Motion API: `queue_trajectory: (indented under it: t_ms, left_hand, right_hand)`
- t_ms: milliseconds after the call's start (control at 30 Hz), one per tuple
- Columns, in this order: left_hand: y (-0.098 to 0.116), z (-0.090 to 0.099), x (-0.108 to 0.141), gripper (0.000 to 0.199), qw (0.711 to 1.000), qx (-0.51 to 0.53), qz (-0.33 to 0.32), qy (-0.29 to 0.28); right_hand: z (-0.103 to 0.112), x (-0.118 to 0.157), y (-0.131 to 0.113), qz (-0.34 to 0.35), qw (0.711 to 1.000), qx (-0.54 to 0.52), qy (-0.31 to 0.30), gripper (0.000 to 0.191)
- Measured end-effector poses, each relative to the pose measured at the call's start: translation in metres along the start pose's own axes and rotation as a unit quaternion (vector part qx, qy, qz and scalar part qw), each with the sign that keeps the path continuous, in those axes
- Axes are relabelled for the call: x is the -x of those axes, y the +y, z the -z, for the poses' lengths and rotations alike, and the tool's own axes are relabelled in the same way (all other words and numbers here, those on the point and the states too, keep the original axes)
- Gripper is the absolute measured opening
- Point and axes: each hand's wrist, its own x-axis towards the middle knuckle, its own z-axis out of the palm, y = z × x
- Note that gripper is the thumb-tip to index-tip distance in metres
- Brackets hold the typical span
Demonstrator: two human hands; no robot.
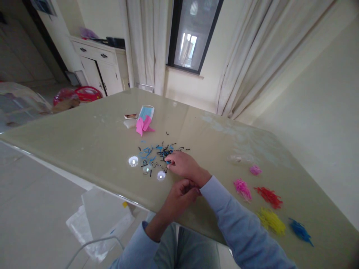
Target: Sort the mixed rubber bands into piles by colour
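Observation:
A loose scatter of small black and blue rubber bands (148, 152) lies on the table. My right hand (183, 164) is at its right edge, fingers closed, with a bit of blue band showing at the fingertips. Just below, my left hand (179, 198) is near the right wrist, its fingers curled and thumb pressed in; whatever it may hold is hidden. Sorted by colour, further bands lie to the right: a pink pile (242, 189), a smaller pink clump (255, 170), a red pile (269, 197), a yellow pile (271, 221) and a blue pile (301, 230).
On the greenish table (98, 149), a pink paper shape (143, 126) lies by a blue face mask (146, 112) and a small flat case (130, 116). A clear plastic piece (235, 159) is at right. Behind stand a white cabinet (98, 63) and curtains (146, 45).

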Motion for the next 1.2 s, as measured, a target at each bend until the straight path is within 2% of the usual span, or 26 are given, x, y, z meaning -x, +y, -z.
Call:
queue_trajectory:
  t_ms: [100, 267, 467, 867, 1000, 1100, 1200]
  left_hand:
    - [-0.001, 0.001, -0.002, 0.025, 1.000, -0.001, -0.007, 0.016]
    - [-0.002, 0.002, -0.002, 0.026, 1.000, -0.013, -0.011, 0.010]
    - [-0.005, 0.003, -0.001, 0.019, 0.999, -0.031, -0.019, 0.002]
    - [-0.005, 0.002, -0.002, 0.018, 0.998, -0.061, -0.025, 0.007]
    - [-0.007, 0.003, -0.002, 0.018, 0.998, -0.063, -0.030, 0.004]
    - [-0.009, 0.003, -0.002, 0.018, 0.997, -0.075, -0.029, -0.004]
    - [-0.009, 0.004, -0.002, 0.019, 0.995, -0.092, -0.029, -0.009]
  right_hand:
    - [-0.005, -0.006, 0.003, -0.012, 1.000, 0.013, -0.012, 0.025]
    - [-0.004, -0.010, 0.006, -0.024, 1.000, 0.006, -0.012, 0.022]
    - [-0.003, -0.009, 0.004, 0.007, 1.000, 0.017, -0.016, 0.021]
    - [-0.005, -0.006, 0.004, 0.008, 0.997, 0.072, -0.005, 0.021]
    - [-0.008, -0.006, 0.004, 0.020, 0.999, 0.035, 0.031, 0.017]
    - [-0.012, -0.006, 0.008, 0.032, 0.996, -0.031, 0.079, 0.015]
    - [-0.017, -0.004, 0.011, 0.039, 0.989, -0.097, 0.103, 0.012]
